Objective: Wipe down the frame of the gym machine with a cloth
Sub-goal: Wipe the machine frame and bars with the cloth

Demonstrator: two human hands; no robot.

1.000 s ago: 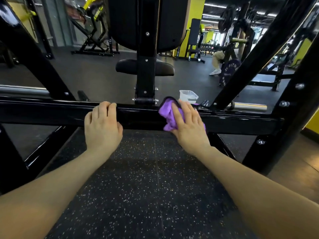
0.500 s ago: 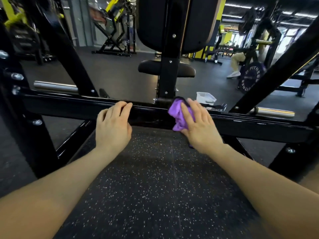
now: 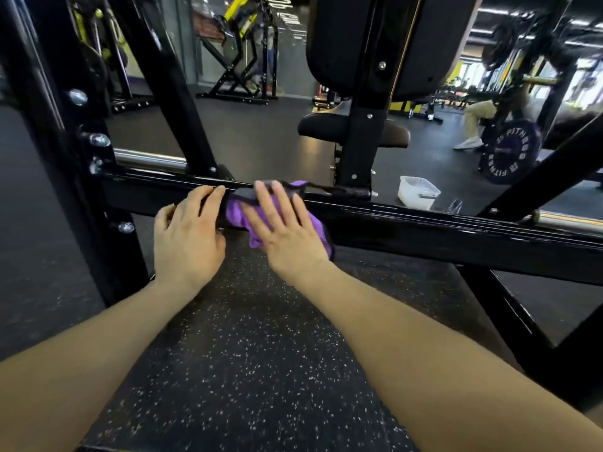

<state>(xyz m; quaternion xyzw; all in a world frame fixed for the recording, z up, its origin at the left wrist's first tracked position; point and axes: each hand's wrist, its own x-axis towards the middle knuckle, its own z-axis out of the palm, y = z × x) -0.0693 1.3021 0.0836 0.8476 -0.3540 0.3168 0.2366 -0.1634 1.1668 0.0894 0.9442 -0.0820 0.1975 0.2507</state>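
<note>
One purple cloth (image 3: 243,216) pressed flat against black horizontal frame bar (image 3: 424,223), left of centre post (image 3: 362,148). Right hand (image 3: 287,230) on top of cloth, fingers straight, spread. Left hand (image 3: 187,236) just beside it, fingers hooked over bar's top edge (gripping bar). White tub (image 3: 417,192) on speckled floor (image 3: 261,370) beyond bar; weight plate (image 3: 512,151) further right.

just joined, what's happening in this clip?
A person is wiping a gym machine's black horizontal crossbar. The right hand presses a purple cloth flat against the bar with straight fingers. The left hand rests on the same bar just beside the cloth, fingers curled over its top edge. A white plastic tub sits on the floor beyond the bar.
</note>
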